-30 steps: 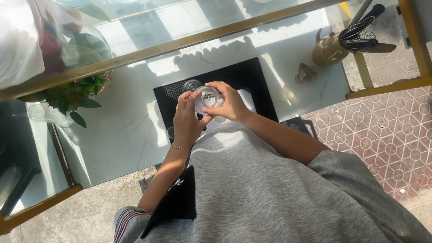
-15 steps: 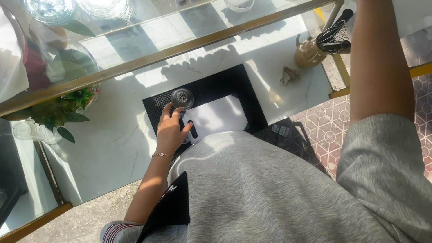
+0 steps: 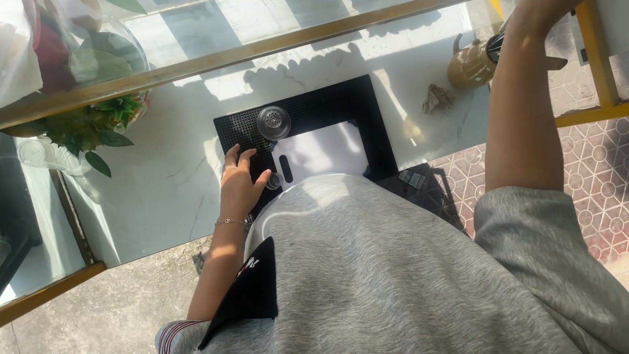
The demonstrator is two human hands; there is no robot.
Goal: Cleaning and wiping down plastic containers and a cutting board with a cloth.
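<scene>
My left hand (image 3: 239,183) lies flat on a black perforated mat (image 3: 367,111) with its fingers spread and nothing in it. A small clear piece (image 3: 274,180) sits by its thumb; whether they touch I cannot tell. A clear round glass (image 3: 273,122) stands on the mat just beyond the fingertips. A white board (image 3: 324,151) lies on the mat to the right. My right arm stretches up to the far right. My right hand (image 3: 542,6) is mostly cut off by the top edge, above a brown holder (image 3: 468,65) with dark-handled tools.
The mat rests on a white marble counter (image 3: 164,190) with a gold frame rail (image 3: 196,65). A green plant (image 3: 85,128) and clear glassware (image 3: 46,154) stand at the left. A small crumpled brown object (image 3: 438,98) lies near the holder. Patterned floor tiles (image 3: 590,190) show at the right.
A second ago both hands held the glass above the mat. The glass now stands on the mat, my left hand rests beside it, and my right arm has reached up toward the holder.
</scene>
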